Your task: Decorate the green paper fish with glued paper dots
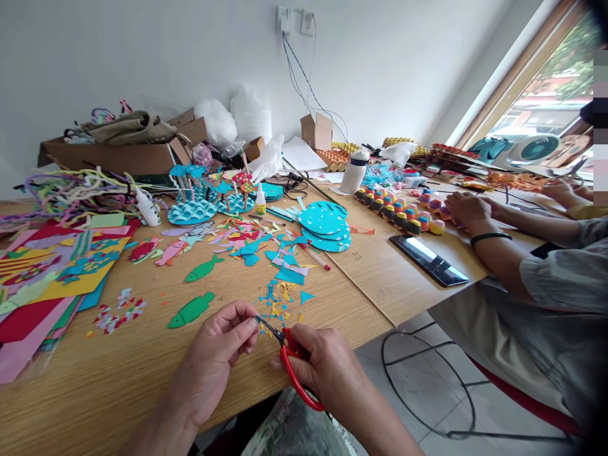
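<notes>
My right hand (327, 361) is wrapped round a pair of red-handled scissors (295, 375) above the table's front edge. The dark blades point left toward my left hand (232, 332), whose thumb and forefinger pinch a tiny piece at the blade tips; it looks like blue paper, mostly hidden by the fingers. Two green paper fish lie close by: the nearer green fish (191, 310) beside my left hand, the other green fish (204, 269) behind it. Small blue and yellow paper scraps (278, 297) are scattered just beyond the scissors.
Coloured paper sheets (61, 278) cover the left side. Round blue discs (324, 225) are stacked ahead, near a thin stick (363, 288). A white bottle (354, 172) and a tablet (429, 259) stand and lie rightward. A person's hands (468, 209) work on painted egg-carton strips (403, 209).
</notes>
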Action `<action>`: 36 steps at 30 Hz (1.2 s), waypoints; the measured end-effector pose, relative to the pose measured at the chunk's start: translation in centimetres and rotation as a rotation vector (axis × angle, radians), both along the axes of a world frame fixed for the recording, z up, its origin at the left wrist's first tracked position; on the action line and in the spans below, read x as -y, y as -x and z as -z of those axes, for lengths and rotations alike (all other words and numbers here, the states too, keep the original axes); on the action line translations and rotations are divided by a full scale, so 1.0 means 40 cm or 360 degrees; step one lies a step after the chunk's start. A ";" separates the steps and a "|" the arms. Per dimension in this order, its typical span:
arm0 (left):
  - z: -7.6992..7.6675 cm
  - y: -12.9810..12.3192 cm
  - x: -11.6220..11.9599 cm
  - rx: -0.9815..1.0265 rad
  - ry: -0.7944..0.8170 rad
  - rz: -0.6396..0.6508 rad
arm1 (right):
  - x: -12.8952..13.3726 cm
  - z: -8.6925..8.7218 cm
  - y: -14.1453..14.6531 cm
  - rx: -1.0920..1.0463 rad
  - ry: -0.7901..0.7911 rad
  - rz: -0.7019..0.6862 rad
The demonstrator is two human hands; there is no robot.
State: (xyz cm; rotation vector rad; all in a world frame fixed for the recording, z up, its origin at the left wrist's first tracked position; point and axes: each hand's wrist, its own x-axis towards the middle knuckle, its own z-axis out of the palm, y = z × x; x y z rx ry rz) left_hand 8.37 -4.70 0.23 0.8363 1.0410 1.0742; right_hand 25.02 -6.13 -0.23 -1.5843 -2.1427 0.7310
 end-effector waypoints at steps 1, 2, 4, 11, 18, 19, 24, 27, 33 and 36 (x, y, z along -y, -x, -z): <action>0.000 0.001 0.000 -0.0010 -0.0005 0.0012 | 0.000 -0.001 0.000 0.0006 0.0007 -0.0001; -0.001 0.001 -0.001 -0.0021 -0.0009 0.0021 | 0.001 -0.002 -0.001 0.0011 0.0012 -0.0003; -0.003 0.002 -0.001 -0.0046 -0.0013 0.0026 | 0.001 -0.003 -0.001 0.0021 0.0017 -0.0011; -0.016 0.015 -0.004 -0.0211 -0.0045 0.0136 | 0.006 -0.001 -0.008 0.0089 0.0014 -0.0029; -0.033 0.025 -0.027 -0.0375 -0.0029 0.0369 | 0.000 0.001 -0.016 0.0159 0.0020 -0.0024; -0.034 0.025 -0.029 -0.0394 -0.0036 0.0368 | -0.001 0.001 -0.016 0.0167 0.0019 -0.0025; -0.025 0.028 -0.040 -0.0435 -0.0054 0.0378 | -0.005 0.002 -0.020 0.0208 0.0006 -0.0009; -0.011 0.031 -0.046 -0.0423 -0.0051 0.0339 | -0.010 -0.002 -0.022 0.0231 -0.0004 0.0026; -0.009 0.044 -0.056 -0.0375 0.0013 0.0270 | -0.027 -0.025 -0.040 0.0335 -0.0056 0.0052; -0.017 0.052 -0.059 -0.0367 0.0019 0.0235 | -0.039 -0.028 -0.050 0.0295 -0.0077 0.0056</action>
